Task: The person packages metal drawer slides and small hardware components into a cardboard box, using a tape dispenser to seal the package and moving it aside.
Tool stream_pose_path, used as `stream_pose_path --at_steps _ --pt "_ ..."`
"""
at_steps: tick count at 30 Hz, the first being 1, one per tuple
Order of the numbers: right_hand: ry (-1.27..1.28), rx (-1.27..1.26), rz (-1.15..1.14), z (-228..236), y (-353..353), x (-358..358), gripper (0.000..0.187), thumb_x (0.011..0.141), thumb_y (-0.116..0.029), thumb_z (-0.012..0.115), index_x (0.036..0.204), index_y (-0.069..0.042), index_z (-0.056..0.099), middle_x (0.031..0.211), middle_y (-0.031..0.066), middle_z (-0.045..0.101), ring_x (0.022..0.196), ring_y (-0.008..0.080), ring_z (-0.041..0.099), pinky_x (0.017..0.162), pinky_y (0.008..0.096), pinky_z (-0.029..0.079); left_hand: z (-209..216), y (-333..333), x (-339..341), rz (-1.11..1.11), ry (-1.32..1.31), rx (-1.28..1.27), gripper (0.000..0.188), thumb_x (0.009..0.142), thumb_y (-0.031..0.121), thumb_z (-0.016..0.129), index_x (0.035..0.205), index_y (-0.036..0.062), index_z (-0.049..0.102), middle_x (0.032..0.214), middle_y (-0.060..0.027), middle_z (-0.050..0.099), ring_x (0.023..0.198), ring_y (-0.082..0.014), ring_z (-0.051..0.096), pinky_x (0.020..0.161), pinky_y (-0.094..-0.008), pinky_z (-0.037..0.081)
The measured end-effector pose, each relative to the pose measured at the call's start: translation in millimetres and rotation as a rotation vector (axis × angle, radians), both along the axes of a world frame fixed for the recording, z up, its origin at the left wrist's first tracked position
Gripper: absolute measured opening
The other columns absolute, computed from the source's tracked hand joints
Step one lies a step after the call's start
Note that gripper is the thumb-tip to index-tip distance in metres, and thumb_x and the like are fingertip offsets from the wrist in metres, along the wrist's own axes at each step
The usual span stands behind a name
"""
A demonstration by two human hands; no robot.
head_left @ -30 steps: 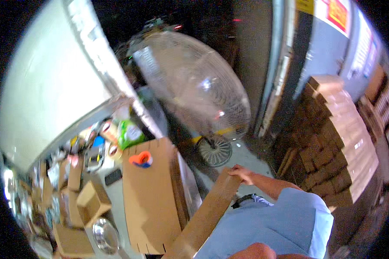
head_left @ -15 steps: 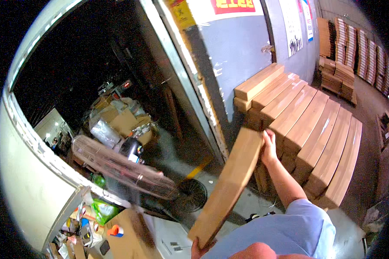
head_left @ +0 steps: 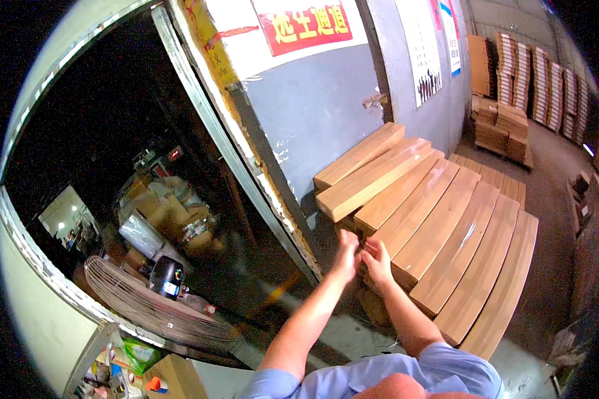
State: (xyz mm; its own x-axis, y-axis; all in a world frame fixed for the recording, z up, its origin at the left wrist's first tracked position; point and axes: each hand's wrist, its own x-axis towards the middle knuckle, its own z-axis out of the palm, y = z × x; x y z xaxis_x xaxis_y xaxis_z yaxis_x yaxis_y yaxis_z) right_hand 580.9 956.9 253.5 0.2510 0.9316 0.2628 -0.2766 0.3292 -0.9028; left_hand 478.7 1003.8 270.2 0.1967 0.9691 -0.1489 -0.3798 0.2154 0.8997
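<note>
Long brown cardboard boxes lie side by side in a stacked row, their near ends toward me. At the row's left end one box lies slantwise on top, beside another long box against the wall. My left hand is just below the slanted box's near end, open and with nothing visible in it. Close beside it, my right hand is at the near ends of the boxes, its fingers loosely bent and apart, holding nothing I can see. Contact between fingertips and cardboard is hard to make out.
A dark doorway with a metal frame opens at left. Inside stand a large wire-caged fan and a heap of cartons and plastic. A cluttered table is at lower left. More stacked cardboard stands at far right.
The long box that was in both hands now lies slantwise on the left end of the stack. Both hands have let go and come together below it. My view has shifted.
</note>
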Motion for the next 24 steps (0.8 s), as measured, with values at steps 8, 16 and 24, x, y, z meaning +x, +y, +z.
stream_pose_path --at_steps 8,16,24 --pt "-0.165 -0.088 -0.185 11.8 47.9 6.2 0.04 0.081 -0.006 0.061 0.118 -0.002 0.048 0.106 0.0111 0.055 0.09 0.02 0.056 0.074 0.0323 0.049 -120.8 -152.0 -118.5 -0.351 0.577 -0.154 0.064 0.09 0.053 0.046 0.132 0.0048 0.043 0.132 -0.0099 0.048 0.122 -0.0238 0.043 0.101 -0.0346 0.033" --pt "-1.057 0.168 -0.189 14.5 208.3 18.7 0.085 0.067 -0.025 0.08 0.136 -0.008 0.032 0.134 0.0233 0.04 0.114 0.0355 0.047 0.094 0.0426 0.041 -312.9 -580.0 -307.6 0.207 1.472 -0.725 0.032 0.089 0.027 0.045 0.115 0.0137 0.058 0.114 -0.0071 0.059 0.108 -0.0246 0.051 0.092 -0.0356 0.043" --pt "-0.573 0.192 0.248 -46.3 324.5 96.6 0.071 0.076 -0.006 0.071 0.135 -0.007 0.031 0.117 0.0128 0.049 0.104 0.0237 0.047 0.086 0.0354 0.046 -340.8 -751.9 -177.3 1.278 0.938 -1.27 0.033 0.08 0.031 0.06 0.102 0.0064 0.058 0.103 -0.0133 0.062 0.093 -0.0309 0.059 0.084 -0.0405 0.044"
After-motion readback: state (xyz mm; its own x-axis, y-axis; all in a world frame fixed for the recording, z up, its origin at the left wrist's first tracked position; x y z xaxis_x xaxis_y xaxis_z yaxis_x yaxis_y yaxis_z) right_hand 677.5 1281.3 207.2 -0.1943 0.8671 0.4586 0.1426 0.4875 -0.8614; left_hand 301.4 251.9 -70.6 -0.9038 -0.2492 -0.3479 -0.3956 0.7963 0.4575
